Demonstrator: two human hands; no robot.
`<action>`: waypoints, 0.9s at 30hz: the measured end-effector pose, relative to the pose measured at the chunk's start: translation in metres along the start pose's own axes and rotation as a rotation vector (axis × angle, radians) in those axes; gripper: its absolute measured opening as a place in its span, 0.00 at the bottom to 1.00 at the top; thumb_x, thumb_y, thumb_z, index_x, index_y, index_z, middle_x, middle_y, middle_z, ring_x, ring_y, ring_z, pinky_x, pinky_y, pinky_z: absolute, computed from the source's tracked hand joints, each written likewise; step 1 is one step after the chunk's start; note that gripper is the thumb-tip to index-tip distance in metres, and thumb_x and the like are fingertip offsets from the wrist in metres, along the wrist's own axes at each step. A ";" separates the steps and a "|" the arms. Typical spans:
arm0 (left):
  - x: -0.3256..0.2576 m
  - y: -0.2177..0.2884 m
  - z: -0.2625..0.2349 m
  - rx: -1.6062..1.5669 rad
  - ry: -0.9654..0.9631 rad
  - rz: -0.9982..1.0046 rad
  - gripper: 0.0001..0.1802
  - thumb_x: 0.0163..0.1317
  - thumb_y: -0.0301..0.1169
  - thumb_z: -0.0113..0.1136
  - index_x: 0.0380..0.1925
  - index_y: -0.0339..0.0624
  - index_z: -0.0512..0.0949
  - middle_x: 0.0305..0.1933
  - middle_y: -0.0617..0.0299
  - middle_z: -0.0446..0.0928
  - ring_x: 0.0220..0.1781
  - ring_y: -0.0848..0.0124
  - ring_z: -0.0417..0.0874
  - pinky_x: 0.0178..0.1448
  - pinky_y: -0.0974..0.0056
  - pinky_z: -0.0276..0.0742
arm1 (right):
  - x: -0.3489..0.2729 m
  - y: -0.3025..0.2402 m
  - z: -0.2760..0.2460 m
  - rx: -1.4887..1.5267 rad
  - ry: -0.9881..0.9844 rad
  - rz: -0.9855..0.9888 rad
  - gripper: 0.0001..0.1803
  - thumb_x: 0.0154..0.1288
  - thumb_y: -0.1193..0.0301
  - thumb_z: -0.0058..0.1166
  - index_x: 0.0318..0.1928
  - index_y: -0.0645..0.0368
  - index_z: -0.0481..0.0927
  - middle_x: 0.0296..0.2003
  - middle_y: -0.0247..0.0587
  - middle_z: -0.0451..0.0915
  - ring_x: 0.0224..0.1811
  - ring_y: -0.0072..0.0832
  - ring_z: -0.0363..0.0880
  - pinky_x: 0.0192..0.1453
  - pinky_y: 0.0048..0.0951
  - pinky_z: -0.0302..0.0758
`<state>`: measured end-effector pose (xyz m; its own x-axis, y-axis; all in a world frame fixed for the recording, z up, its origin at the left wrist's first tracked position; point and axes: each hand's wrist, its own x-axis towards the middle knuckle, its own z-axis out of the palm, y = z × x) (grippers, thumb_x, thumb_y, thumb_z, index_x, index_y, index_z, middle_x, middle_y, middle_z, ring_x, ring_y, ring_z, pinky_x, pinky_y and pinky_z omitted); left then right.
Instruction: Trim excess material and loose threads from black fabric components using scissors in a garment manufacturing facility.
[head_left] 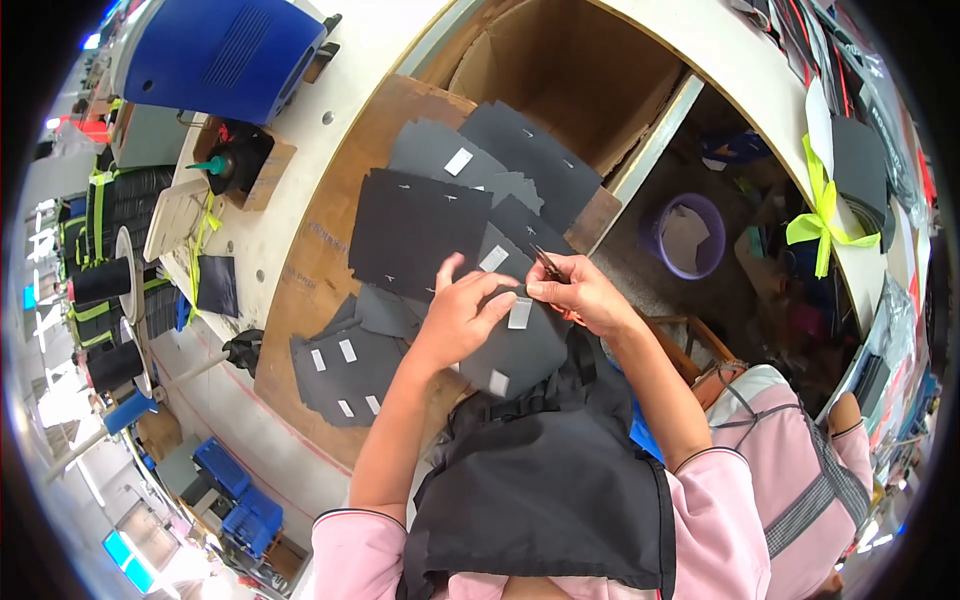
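Note:
My left hand (458,318) pinches the upper edge of a dark grey fabric piece (485,350) with white rectangular patches, held over my lap. Close beside it, my right hand (590,295) is closed around small thread snips (546,264), their dark blades pointing up and an orange handle part showing below the fingers. Beyond the hands, several black fabric pieces (415,225) with small light marks overlap on a brown board. Left of my left forearm lies a pile of grey pieces (350,375) with white patches. Part of the held piece's edge is hidden by my fingers.
The brown board (320,255) reaches from the white table to my lap. An open cardboard box (560,60) stands at the far side. Below right is a purple bin (688,237). A blue machine (220,55) stands far left; another person in pink (780,440) sits at right.

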<state>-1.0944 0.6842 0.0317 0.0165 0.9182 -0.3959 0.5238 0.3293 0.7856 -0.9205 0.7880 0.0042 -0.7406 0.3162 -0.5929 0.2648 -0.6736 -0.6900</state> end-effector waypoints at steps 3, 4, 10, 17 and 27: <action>-0.002 -0.003 0.009 -0.429 0.068 -0.150 0.11 0.62 0.35 0.53 0.36 0.38 0.76 0.27 0.65 0.75 0.32 0.74 0.74 0.45 0.67 0.69 | -0.002 0.012 0.016 -0.273 0.265 -0.192 0.08 0.58 0.68 0.56 0.34 0.59 0.74 0.26 0.25 0.70 0.27 0.13 0.65 0.27 0.17 0.63; -0.002 0.000 0.012 -0.712 0.027 -0.324 0.10 0.63 0.34 0.52 0.36 0.37 0.76 0.27 0.67 0.74 0.30 0.78 0.73 0.37 0.71 0.71 | -0.003 0.021 0.020 -0.444 0.414 -0.484 0.11 0.58 0.69 0.54 0.38 0.62 0.73 0.32 0.32 0.70 0.31 0.19 0.69 0.34 0.21 0.68; -0.009 0.007 0.010 -0.941 0.043 -0.378 0.10 0.64 0.34 0.51 0.34 0.38 0.75 0.26 0.71 0.73 0.28 0.85 0.69 0.32 0.76 0.67 | -0.046 0.009 0.028 -0.901 0.465 -0.533 0.14 0.50 0.73 0.60 0.39 0.57 0.74 0.33 0.39 0.71 0.31 0.35 0.75 0.32 0.31 0.71; -0.006 0.013 0.007 -0.925 0.013 -0.368 0.09 0.63 0.33 0.50 0.33 0.39 0.76 0.25 0.74 0.70 0.26 0.86 0.66 0.30 0.77 0.62 | -0.041 -0.006 0.012 -1.142 0.397 -0.800 0.13 0.45 0.72 0.62 0.35 0.54 0.77 0.27 0.33 0.71 0.26 0.32 0.72 0.27 0.31 0.68; -0.016 0.002 0.006 -0.813 0.084 -0.346 0.11 0.62 0.34 0.52 0.33 0.37 0.76 0.25 0.73 0.70 0.28 0.84 0.65 0.31 0.75 0.62 | -0.031 0.003 0.018 -0.879 0.356 -0.669 0.12 0.49 0.75 0.60 0.37 0.58 0.76 0.29 0.36 0.70 0.27 0.33 0.73 0.31 0.28 0.71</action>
<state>-1.0888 0.6690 0.0371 -0.1102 0.7405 -0.6630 -0.2794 0.6171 0.7357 -0.9077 0.7642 0.0286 -0.7160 0.6979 0.0127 0.3269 0.3513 -0.8773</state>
